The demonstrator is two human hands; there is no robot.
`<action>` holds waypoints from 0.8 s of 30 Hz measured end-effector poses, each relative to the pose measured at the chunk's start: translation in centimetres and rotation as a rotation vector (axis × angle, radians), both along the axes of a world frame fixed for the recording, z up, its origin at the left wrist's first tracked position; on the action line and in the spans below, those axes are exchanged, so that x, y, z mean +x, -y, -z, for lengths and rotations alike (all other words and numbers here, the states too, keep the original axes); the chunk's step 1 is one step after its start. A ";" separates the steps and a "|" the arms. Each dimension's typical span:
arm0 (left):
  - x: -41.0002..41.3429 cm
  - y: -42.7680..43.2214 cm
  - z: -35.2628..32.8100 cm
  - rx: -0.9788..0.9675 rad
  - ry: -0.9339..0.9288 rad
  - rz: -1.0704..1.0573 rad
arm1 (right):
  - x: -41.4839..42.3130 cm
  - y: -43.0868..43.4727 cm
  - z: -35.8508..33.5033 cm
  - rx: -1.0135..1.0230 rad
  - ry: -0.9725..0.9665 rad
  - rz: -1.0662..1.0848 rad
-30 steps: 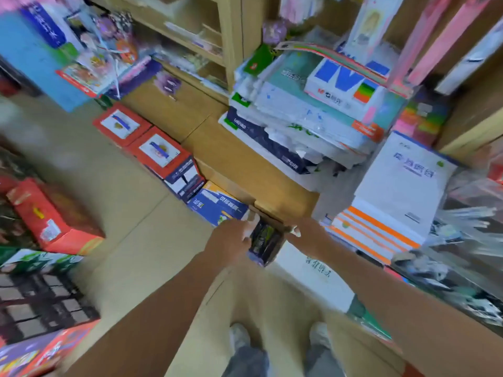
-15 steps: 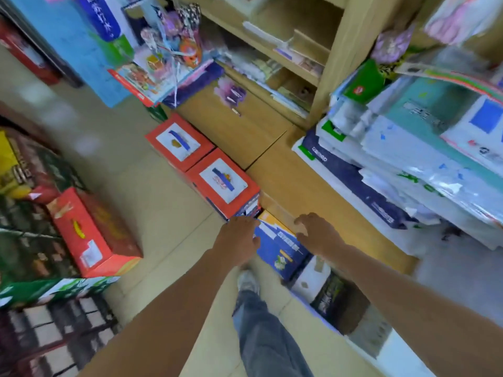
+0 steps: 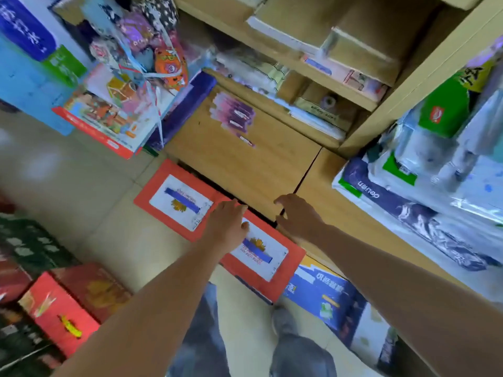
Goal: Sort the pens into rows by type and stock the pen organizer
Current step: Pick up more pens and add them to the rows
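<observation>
Along the bottom edge of the frame, legs in blue jeans (image 3: 296, 357) and one grey shoe (image 3: 280, 319) stand on pale floor tile. Two bare forearms stretch up from the lower corners toward the middle. The left hand (image 3: 227, 227) is palm down with loosely bent fingers and holds nothing. It hovers over the near red box (image 3: 292, 270), with its thumb above the white label; whether it touches the box cannot be told. The right hand (image 3: 298, 217), just to its right, has its fingers spread and bent. It also holds nothing, at the lower corner of the wooden cabinet (image 3: 245, 164) beside the dark gap under it.

A second red box (image 3: 152, 183) lies left of the hands, and a blue box (image 3: 321, 295) lies lower right, partly behind the right forearm. Well above both hands, in the upper middle, purple and pink packets (image 3: 234, 115) lie on the cabinet top. Blur hides whether they are pens.

Wrapped paper reams (image 3: 394, 197) are stacked at right, and bagged toys (image 3: 152, 58) hang at upper left. Shelves (image 3: 313, 69) at the top are cut off by the frame.
</observation>
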State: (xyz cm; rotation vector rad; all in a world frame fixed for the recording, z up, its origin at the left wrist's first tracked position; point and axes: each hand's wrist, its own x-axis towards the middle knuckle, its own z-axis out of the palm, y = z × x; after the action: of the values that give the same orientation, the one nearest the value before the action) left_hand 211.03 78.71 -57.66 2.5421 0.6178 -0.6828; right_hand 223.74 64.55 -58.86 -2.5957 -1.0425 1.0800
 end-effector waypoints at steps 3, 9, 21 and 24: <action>2.8 -5.3 2.5 -0.018 -0.006 0.087 | 1.3 -4.5 2.5 -0.005 -0.024 0.066; 6.4 -14.7 7.2 -0.042 -0.081 0.250 | 2.4 -11.7 6.3 -0.113 -0.069 0.228; 10.2 -23.8 13.3 0.029 -0.080 0.371 | 4.8 -18.8 10.9 -0.128 0.088 0.432; 10.8 -24.5 13.7 0.033 -0.003 0.329 | 7.8 -21.1 11.0 0.037 0.182 0.454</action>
State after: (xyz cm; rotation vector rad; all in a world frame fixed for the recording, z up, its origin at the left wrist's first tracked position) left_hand 221.87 103.22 -71.32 2.7022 0.2121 -0.7911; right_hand 231.53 85.62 -69.85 -2.7434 -0.4508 0.7193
